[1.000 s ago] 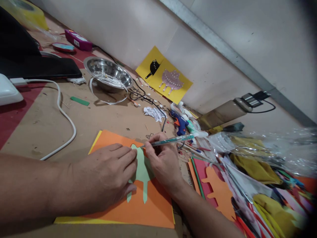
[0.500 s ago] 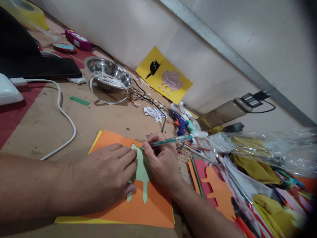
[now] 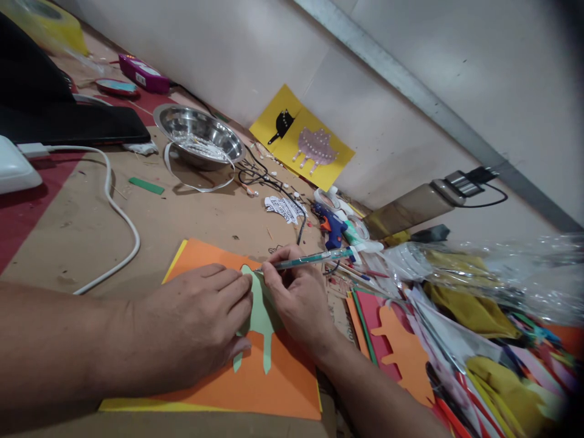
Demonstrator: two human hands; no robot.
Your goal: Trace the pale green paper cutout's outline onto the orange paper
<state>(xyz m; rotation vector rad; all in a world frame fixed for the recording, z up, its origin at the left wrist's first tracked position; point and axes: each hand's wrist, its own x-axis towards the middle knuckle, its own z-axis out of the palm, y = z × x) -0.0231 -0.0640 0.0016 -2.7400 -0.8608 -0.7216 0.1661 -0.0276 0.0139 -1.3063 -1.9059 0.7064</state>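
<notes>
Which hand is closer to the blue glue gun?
The right. The right hand, holding a pen, is just below and left of the glue gun in the picture; the left hand rests farther left, on the green cutout.

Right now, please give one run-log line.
left hand: on green cutout; right hand: holding pen at cutout edge; orange paper: under cutout

Cutout [image 3: 261, 310]: on paper [image 3: 283, 392] | Bowl [image 3: 179, 123]: on counter [image 3: 214, 219], behind paper | Glue gun [image 3: 336, 229]: right of bowl | Bottle [image 3: 404, 214]: right of glue gun
</notes>
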